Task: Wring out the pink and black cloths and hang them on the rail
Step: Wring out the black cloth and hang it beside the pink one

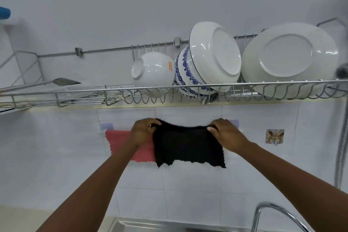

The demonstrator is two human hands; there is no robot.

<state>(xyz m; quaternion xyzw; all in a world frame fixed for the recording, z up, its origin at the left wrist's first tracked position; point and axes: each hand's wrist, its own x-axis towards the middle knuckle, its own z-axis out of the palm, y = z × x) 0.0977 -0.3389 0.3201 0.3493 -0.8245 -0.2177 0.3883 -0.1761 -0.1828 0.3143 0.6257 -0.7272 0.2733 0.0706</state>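
A black cloth (188, 147) hangs spread flat against the tiled wall at rail height. My left hand (142, 132) pinches its top left corner and my right hand (225, 133) pinches its top right corner. A pink cloth (117, 142) hangs on the rail to the left, partly behind my left forearm and the black cloth. The rail itself is hidden by the cloths; only its pale end brackets (105, 126) show at both sides.
A wire dish rack (169, 88) with white bowls (153, 70), a blue-patterned bowl and large plates (288, 58) juts out just above my hands. A sink (143, 225) and curved tap (276, 211) lie below. A flexible metal hose (341, 149) and a wall hook (274, 136) are at the right.
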